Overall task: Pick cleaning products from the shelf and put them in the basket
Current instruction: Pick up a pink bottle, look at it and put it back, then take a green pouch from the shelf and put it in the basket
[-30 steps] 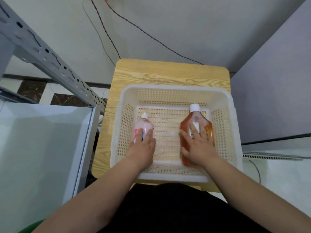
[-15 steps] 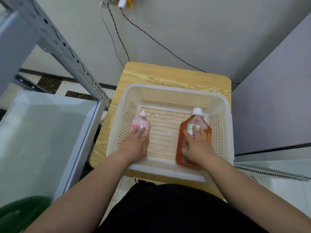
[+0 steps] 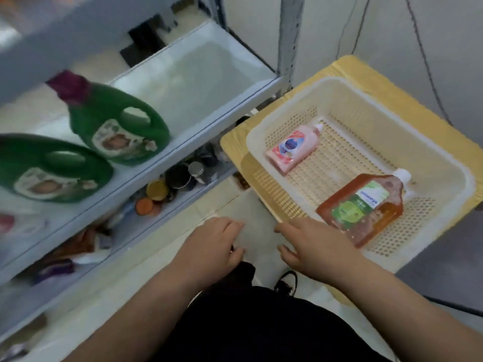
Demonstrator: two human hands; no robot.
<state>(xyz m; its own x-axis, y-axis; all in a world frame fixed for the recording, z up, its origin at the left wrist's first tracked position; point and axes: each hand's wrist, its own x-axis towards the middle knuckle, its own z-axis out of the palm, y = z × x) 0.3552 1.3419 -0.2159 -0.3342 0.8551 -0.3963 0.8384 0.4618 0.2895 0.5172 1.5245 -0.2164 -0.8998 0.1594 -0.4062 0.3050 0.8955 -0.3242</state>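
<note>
- My left hand (image 3: 217,246) and right hand (image 3: 311,246) hover empty, fingers loose, by the basket's (image 3: 253,145) near corner.
- The pink bottle (image 3: 292,147) and amber bottle (image 3: 363,207) lie inside it, apart.
- Green detergent jugs (image 3: 117,126) sit on the shelf (image 3: 198,82).
</note>
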